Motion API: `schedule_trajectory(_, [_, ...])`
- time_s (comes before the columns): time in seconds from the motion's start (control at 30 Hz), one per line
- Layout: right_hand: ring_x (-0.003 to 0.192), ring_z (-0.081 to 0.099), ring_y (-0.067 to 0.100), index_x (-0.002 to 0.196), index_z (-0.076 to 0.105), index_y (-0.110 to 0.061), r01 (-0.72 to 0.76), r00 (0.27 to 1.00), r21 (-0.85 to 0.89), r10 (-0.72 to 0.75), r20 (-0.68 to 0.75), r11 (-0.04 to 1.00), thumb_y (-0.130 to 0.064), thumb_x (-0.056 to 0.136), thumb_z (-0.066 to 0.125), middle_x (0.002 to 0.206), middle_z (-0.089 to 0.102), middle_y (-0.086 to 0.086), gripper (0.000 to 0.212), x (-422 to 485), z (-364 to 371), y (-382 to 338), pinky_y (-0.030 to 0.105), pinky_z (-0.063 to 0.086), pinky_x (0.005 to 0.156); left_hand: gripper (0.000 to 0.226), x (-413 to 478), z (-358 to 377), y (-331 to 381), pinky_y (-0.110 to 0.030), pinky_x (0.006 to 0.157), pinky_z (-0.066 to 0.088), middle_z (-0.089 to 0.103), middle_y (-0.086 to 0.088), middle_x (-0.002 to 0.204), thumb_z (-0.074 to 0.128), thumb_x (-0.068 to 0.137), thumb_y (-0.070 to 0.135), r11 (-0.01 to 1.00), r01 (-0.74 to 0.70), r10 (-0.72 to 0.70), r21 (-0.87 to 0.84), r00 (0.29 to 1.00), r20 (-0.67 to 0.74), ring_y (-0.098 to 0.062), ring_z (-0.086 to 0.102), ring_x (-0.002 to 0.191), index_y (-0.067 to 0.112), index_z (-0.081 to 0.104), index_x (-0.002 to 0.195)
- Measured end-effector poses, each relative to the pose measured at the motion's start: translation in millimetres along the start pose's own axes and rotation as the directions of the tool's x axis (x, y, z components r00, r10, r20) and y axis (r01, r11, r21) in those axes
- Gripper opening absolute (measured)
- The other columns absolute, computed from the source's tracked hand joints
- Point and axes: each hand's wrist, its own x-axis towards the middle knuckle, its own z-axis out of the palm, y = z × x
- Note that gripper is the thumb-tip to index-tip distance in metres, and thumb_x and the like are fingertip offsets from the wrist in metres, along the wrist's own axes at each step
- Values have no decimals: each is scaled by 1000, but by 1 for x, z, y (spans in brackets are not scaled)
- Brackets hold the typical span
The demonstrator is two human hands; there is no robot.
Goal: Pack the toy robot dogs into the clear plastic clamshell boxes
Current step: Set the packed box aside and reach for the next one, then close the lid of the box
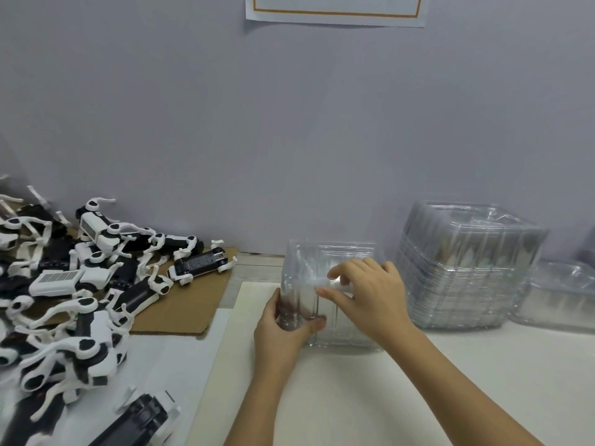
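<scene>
At far left, heaped toy robot dogs (80, 284), partly cut off. Mid-bench (483, 365), left hand (283, 336) gripping clear clamshell box (325, 294) edge; right hand (370, 297) curled, pinching its lid. Contents indiscernible. Rightward, stacked clamshell boxes (467, 268), edges blurred.

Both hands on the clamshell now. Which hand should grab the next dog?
Left, probably. The left hand is on the clamshell box side facing the toy robot dogs; the right hand would have to cross over.

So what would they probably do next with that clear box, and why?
Probably spread the clamshell box fully open: both hands, left hand and right hand, hold it, nothing is visibly inside, and the toy dogs lie piled at left.
</scene>
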Motion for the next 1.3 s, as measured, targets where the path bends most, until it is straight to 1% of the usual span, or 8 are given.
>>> schedule_trajectory(0.17, [70,63,12,83,73,-24,-54,998,53,52,24,997,-48,71,81,71,65,-13,28,5,-3,1,31,32,68,68,0,1,-2,-10,69,47,69,20,95,93,48,43,1000,8,-7,18,1000,-11,5,62,91,33,63,108])
schedule_trajectory(0.37, [86,59,13,104,68,-30,-24,980,-1,23,198,1000,-64,80,61,87,64,-14,42,19,-15,4,32,29,77,86,-1,-4,-5,-35,94,51,67,13,111,96,52,29,999,21,-25,50,997,72,-10,60,112,25,55,127])
schedule_trajectory(0.47, [85,62,24,110,68,-25,147,946,-256,-59,320,955,-77,62,61,96,65,-2,71,1,-11,1,44,38,81,79,-2,-6,-6,-7,80,44,63,23,110,94,51,38,988,28,-41,151,996,85,2,59,106,37,51,117])
schedule_trajectory(0.6, [85,63,27,117,69,-20,168,958,-413,-50,283,895,-86,33,65,102,65,7,108,-12,2,-3,49,31,89,63,-1,-8,-9,-13,81,47,67,24,103,91,59,33,988,26,-37,154,997,72,6,60,99,38,57,112])
schedule_trajectory(0.73, [64,57,22,103,71,-21,204,932,-401,-52,359,893,-75,24,83,76,60,0,96,-1,3,-1,39,47,64,55,-3,-7,-5,-16,87,47,67,21,110,85,70,32,992,-12,5,128,998,60,3,60,106,37,58,118])
schedule_trajectory(0.9, [99,58,15,116,52,-33,143,874,-225,-16,486,964,-75,59,72,109,58,-12,74,23,2,12,29,28,75,66,-3,-4,0,1,78,38,64,15,121,81,76,32,980,-38,36,194,999,15,-1,56,109,27,53,135])
schedule_trajectory(1.17, [98,57,10,112,53,-35,56,911,-156,14,412,986,-69,64,74,110,58,-19,62,34,1,19,26,28,66,53,1,-2,-3,-15,92,36,61,4,130,70,89,20,985,21,-14,171,999,-41,-9,54,122,15,52,139])
schedule_trajectory(1.3, [93,55,9,109,53,-37,46,907,-183,36,420,982,-71,63,74,110,58,-19,61,40,-6,20,24,22,59,62,-1,-1,-1,-21,91,45,62,20,113,81,73,43,980,54,-53,193,999,-6,-6,58,114,24,60,129])
